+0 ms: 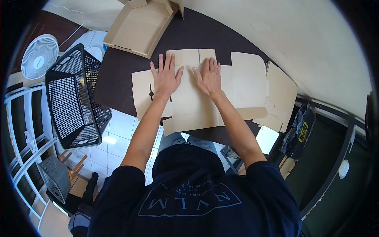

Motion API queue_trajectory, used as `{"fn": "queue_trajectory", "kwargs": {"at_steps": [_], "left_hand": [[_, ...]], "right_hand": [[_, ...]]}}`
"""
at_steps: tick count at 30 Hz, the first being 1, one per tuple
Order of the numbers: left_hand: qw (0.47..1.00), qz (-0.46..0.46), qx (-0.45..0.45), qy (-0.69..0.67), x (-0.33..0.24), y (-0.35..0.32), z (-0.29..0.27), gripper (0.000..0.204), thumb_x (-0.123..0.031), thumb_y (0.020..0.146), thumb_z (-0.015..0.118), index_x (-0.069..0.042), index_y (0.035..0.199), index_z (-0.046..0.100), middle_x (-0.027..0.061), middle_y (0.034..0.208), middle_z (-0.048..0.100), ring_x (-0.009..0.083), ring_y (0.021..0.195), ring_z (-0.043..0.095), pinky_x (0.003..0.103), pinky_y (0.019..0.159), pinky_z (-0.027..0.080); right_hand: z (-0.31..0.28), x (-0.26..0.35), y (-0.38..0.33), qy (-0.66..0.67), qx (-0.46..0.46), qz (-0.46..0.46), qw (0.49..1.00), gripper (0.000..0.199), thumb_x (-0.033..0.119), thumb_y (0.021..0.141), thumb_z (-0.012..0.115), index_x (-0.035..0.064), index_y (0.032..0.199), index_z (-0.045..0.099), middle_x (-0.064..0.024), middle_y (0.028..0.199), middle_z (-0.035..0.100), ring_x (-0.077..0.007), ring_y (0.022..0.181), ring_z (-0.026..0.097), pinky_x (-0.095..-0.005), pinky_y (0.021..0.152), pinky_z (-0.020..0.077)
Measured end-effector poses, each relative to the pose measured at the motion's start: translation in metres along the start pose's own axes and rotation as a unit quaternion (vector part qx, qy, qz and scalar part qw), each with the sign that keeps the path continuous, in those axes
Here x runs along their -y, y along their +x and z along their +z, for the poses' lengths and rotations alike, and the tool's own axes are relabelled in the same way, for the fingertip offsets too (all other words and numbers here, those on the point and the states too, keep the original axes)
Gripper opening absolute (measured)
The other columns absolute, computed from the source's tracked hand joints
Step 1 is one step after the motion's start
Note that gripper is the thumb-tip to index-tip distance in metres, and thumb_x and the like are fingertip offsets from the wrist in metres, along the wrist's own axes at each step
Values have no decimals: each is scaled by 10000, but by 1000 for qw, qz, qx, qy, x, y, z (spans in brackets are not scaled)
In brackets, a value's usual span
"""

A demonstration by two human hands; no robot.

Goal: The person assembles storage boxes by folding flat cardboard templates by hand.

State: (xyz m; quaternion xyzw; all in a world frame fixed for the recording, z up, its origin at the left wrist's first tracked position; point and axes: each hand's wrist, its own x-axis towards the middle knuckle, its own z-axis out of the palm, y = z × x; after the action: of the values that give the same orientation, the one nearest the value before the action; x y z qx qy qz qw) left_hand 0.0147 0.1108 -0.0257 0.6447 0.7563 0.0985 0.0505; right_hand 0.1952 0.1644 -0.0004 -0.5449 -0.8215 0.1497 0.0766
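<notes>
Head view shows your left hand (166, 81) and right hand (209, 79) palm down on an unfolded cardboard sheet (193, 104), which lies flat on the dark table (201, 29) straight in front of you. Neither hand grips anything: your fingers are stretched out, pointing away from you, with both thumbs turned inward and a strip of bare card between them. Your left fingers are more spread than your right, and your right fingertips reach the small flap at the far edge. Near your left forearm the card has a dark slot (its middle widens into a round spot). The sheet's near edge overhangs the table above your lap. To its right, just beside it, lies more flattened cardboard (282, 85). Beyond your left hand sits a shallow cardboard box (134, 27), its hollow side up. Left of the table, you have a black mesh-sided basket (63, 98) and a white fan (38, 62).
</notes>
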Motion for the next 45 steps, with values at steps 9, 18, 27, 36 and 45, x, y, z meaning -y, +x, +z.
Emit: {"fn": "queue_trajectory", "kwargs": {"at_steps": [9,18,27,36,45], "left_hand": [[1000,12,-10,3,-7,3,5,645,-460,1005,432,-78,1519,360,107,1612,282,312,1498,211,634,1168,105],[999,1,-44,-30,-3,4,5,648,-439,987,497,-54,1494,377,133,1587,315,309,1491,225,628,1162,117],[998,-59,2,7,-33,9,-19,648,-353,938,617,-35,1460,404,188,1515,370,361,1474,231,624,1156,173],[944,93,3,-317,-197,13,5,526,-241,936,600,-132,1436,482,162,1535,389,375,1483,225,636,1167,149],[980,181,78,-41,-218,8,45,570,-256,919,544,-243,1483,462,12,1618,300,322,1511,193,702,1149,36]], "right_hand": [[-7,-47,52,-48,-43,37,997,851,497,897,594,-125,1424,352,-360,1422,427,-503,1319,427,-551,1133,296],[-94,-199,24,-87,24,118,989,747,114,773,731,67,1443,405,-208,1355,555,-424,1257,515,-448,1033,471],[-106,-191,78,-187,190,-23,964,839,207,703,857,193,1444,465,-174,1433,480,-374,1359,420,-558,1090,387],[-99,-200,-18,31,-19,-102,994,192,180,856,608,15,907,693,-204,1051,649,-397,1026,608,-485,927,475],[-40,-181,-41,4,39,-77,996,739,557,1012,344,-33,1446,439,-226,1557,346,-373,1478,257,-508,1214,159]]}}
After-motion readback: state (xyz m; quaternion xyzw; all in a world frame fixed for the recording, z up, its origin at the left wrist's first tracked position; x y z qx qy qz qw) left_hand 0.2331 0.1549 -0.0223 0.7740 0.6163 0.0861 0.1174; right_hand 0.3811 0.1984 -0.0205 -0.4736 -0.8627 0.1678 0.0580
